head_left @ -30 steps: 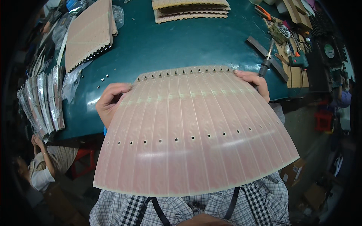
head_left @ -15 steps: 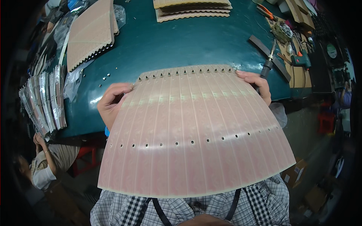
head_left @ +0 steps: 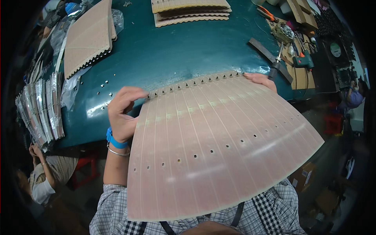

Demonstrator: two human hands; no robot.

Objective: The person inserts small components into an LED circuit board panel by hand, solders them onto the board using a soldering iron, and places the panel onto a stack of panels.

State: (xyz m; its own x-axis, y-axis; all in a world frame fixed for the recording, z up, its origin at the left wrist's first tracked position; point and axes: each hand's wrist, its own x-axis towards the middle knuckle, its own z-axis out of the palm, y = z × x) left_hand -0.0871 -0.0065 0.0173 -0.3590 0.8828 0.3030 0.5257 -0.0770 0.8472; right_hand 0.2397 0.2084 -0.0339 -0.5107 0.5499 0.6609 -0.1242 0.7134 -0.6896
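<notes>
A wide, fan-shaped pinkish panel [head_left: 203, 129] with lengthwise ridges spans the space in front of me. Small dark metal studs run along its narrow far edge, and a row of small holes crosses its wider near half. At its far left corner, my left hand [head_left: 124, 111] grips the edge, fingertips beside the end stud and thumb against the side. Fingers of my right hand [head_left: 261, 80] lie over the far right corner; the rest of that hand is hidden beneath the panel. The panel's near edge hangs over my lap, tilted with its right side higher.
Stacked similar panels [head_left: 192, 15] lie at the back, another stack [head_left: 88, 39] at far left. Wrapped strips [head_left: 41, 109] stand at left. Small metal bits [head_left: 102, 85] dot the green table [head_left: 156, 47]. A soldering iron [head_left: 276, 64], a flat bar [head_left: 262, 51] and a green drill [head_left: 303, 60] lie right.
The panel has turned counterclockwise, its right side swinging up and its near left corner moving down and right. My left hand has shifted right, baring the blue wristband. Both hands keep hold.
</notes>
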